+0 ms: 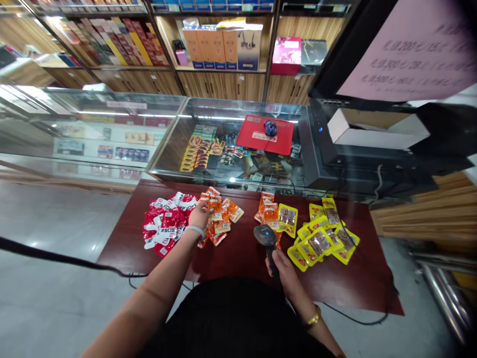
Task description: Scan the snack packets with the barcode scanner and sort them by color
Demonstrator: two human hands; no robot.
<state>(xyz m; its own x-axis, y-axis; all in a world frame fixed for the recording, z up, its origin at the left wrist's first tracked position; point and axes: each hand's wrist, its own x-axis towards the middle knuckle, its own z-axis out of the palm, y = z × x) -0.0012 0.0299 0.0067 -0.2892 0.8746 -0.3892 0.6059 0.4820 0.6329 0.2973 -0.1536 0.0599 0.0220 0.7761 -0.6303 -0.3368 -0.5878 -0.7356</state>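
Observation:
My left hand (200, 215) reaches out over a pile of orange snack packets (219, 214) on the dark red table (238, 258), its fingers curled onto one packet. A pile of red and white packets (167, 223) lies just to its left. My right hand (281, 271) grips the handle of a black barcode scanner (265, 236), whose head points toward a small stack of orange packets (267, 211). Yellow packets (320, 238) are spread out at the right of the scanner.
A glass display counter (223, 144) stands behind the table, with a red mouse pad (257, 133) and a mouse (270, 128) on it. A black monitor (357, 59) and its base stand at the right. Shelves of boxed goods (219, 47) line the back wall. A black cable (55, 256) crosses the floor at the left.

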